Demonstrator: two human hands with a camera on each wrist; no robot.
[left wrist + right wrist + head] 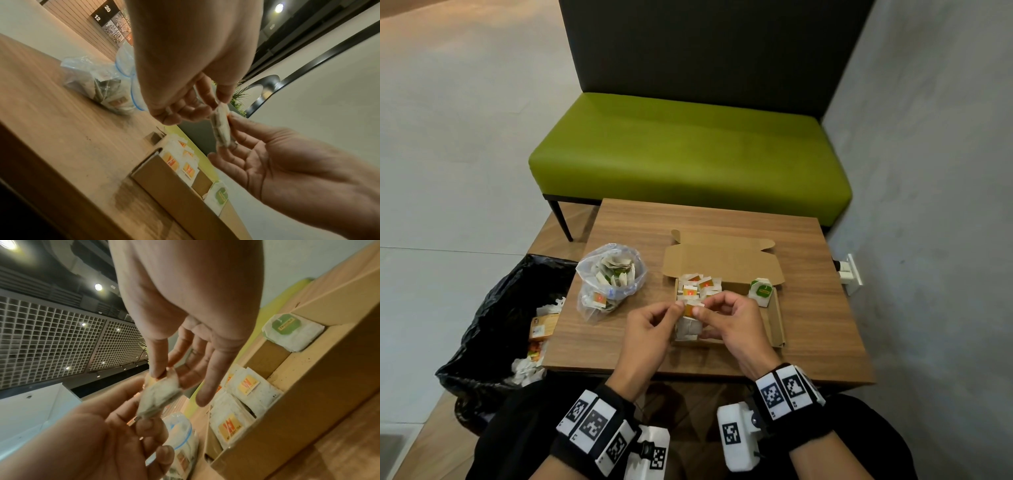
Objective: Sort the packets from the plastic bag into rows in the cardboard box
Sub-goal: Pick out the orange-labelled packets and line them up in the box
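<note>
Above the near left of the open cardboard box (774, 329), both hands hold one white tea packet with an orange label (689, 310). My left hand (677, 308) pinches its left edge and my right hand (700, 309) pinches its right edge. The left wrist view shows the packet (221, 128) edge-on between the two hands. It appears the same way in the right wrist view (160, 395). Several orange-labelled packets (697, 286) stand in the box's left part. A green-labelled packet (761, 291) leans at its far right. The clear plastic bag (613, 277) with more packets sits to the left.
The box and bag rest on a small wooden table (722, 216). A black rubbish bag (493, 325) with wrappers stands on the floor at the left. A green bench (688, 154) lies beyond the table, with a grey wall and socket (851, 270) at the right.
</note>
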